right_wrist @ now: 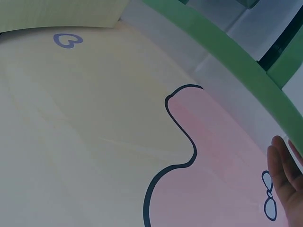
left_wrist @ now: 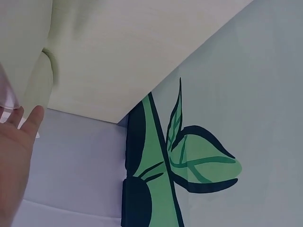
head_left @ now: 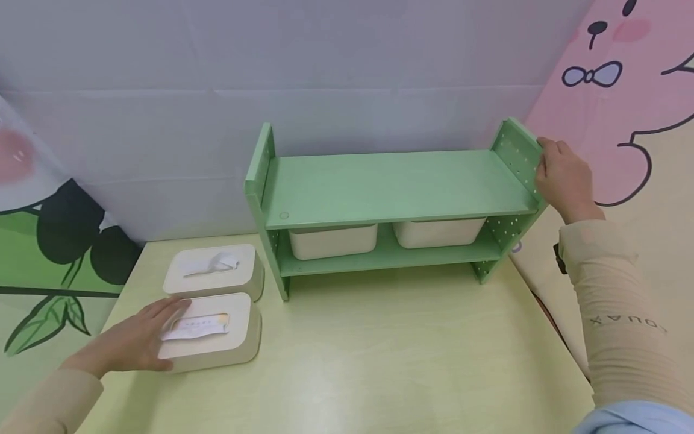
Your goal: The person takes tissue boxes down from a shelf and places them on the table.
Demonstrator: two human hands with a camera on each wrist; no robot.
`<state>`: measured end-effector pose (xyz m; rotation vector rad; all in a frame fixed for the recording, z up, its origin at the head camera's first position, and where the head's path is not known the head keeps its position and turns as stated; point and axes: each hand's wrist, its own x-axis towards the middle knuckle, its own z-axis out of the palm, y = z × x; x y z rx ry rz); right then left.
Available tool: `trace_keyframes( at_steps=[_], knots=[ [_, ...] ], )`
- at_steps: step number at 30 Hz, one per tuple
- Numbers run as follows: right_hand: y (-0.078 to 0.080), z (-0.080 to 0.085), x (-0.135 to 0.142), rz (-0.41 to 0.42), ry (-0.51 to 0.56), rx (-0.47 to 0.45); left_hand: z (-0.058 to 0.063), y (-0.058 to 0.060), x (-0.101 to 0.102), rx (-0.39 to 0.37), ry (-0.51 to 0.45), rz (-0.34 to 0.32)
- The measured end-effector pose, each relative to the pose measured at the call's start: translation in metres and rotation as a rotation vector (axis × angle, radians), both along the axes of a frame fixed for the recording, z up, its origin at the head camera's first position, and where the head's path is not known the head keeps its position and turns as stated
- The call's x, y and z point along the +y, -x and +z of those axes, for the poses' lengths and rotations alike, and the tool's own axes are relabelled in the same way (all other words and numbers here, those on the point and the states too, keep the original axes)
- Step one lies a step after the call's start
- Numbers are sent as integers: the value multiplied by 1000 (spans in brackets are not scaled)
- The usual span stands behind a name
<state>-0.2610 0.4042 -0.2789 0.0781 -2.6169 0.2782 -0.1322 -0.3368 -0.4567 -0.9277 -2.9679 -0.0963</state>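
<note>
My left hand [head_left: 143, 337] rests at the left end of the nearer white tissue box [head_left: 249, 340], its thumb low by the front side and its fingers spread toward the lid's back corner. In the left wrist view the left hand [left_wrist: 16, 151] shows extended fingers. A second tissue box [head_left: 203, 259] with a tissue poking out stands just behind. At the right, my right hand [head_left: 566, 178] touches the upper end panel of the green shelf [head_left: 401, 187]. Seen from the right wrist, the fingers [right_wrist: 279, 165] lie fairly straight along the panel's outer side; the thumb is hidden.
Two white bins [head_left: 333, 242] sit on the shelf's lower board, partly covered by its upper board. The pale wooden table [head_left: 379, 349] meets a lilac cloth [head_left: 352, 60] behind. Printed cloth hangs at both sides. The table's right edge runs beneath my right arm.
</note>
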Motion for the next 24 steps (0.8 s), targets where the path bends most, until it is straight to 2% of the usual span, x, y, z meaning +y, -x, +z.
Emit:
trace_keyframes(
  at_steps=[3,8,12,15,17,24],
  knots=[
    [0,0,-1,4,3,-5,4,0,2,-19,7,12],
    [0,1,-1,7,5,-17,15,-1,10,-26,-27,-3],
    [0,3,-2,8,3,-14,24,-1,16,-14,-40,33],
    [-1,2,-3,8,1,-12,30,0,22,7,-19,66],
    [-1,2,-2,7,-3,-11,33,2,28,25,-5,66],
    [0,0,-2,3,1,-5,38,10,58,125,-23,29]
  ],
)
